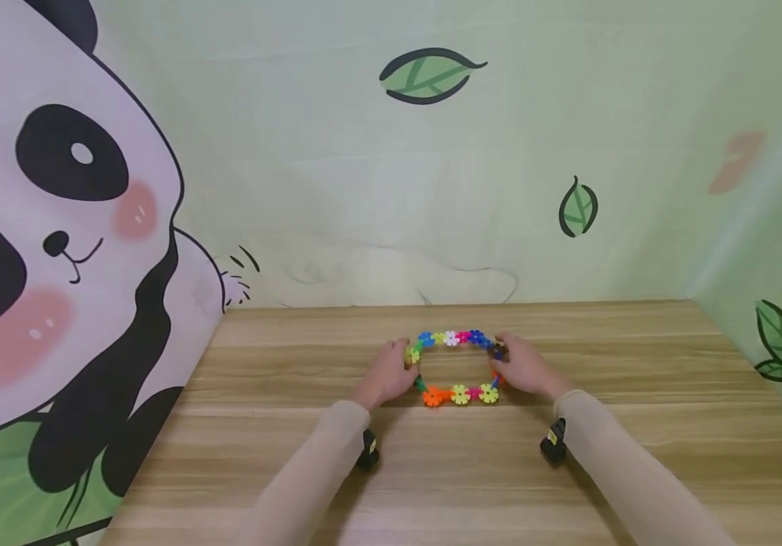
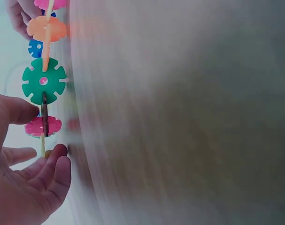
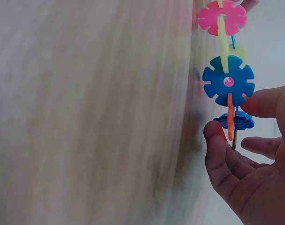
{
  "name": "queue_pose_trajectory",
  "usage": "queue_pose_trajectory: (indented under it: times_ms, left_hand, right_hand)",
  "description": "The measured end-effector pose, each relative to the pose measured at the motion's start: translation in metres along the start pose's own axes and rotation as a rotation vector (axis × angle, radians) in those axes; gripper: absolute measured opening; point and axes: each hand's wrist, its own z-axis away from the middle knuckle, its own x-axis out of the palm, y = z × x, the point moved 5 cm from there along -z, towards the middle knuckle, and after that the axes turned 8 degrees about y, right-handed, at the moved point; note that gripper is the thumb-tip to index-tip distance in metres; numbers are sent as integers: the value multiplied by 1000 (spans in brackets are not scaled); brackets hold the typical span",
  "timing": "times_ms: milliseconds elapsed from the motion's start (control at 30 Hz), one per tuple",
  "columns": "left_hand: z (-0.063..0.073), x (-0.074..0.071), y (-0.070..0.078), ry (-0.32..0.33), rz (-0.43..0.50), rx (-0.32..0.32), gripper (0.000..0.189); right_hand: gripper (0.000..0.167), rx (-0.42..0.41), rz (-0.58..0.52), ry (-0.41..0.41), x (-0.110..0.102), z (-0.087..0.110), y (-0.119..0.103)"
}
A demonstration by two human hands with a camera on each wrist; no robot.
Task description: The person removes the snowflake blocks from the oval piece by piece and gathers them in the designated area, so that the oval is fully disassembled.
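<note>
A closed ring of many-coloured plastic snowflake discs (image 1: 461,393), slotted into one another, is on or just above the wooden table. My left hand (image 1: 391,371) grips its left side; in the left wrist view, the thumb lies by a green disc (image 2: 44,80) and the fingers curl below a pink one (image 2: 43,125). At the opposite side my right hand (image 1: 526,368) holds the ring. The right wrist view has that thumb beside a blue disc (image 3: 228,80), with fingers bent under an orange disc (image 3: 230,117). The hands cover parts of both ends.
The wood-grain table (image 1: 459,470) ends against a pale green backdrop (image 1: 336,174) with printed leaves. A large printed panda (image 1: 90,212) covers the left side. Black wrist cameras sit on both forearms.
</note>
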Motion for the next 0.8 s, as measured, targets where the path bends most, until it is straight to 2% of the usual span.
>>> queue_pose_trajectory:
  times_ms: [167, 367, 667, 800]
  left_hand:
    - [10, -4, -1, 9, 18, 24, 64]
    - [22, -11, 1, 24, 81, 74, 61]
    - [38, -16, -1, 2, 158, 39, 45]
    - [42, -19, 0, -9, 199, 30, 46]
  right_hand:
    - [56, -12, -9, -1, -1, 6, -3]
    - [55, -31, -35, 13, -3, 14, -8]
    - [49, -80, -121, 47, -4, 25, -14]
    - [46, -110, -151, 52, -4, 30, -17]
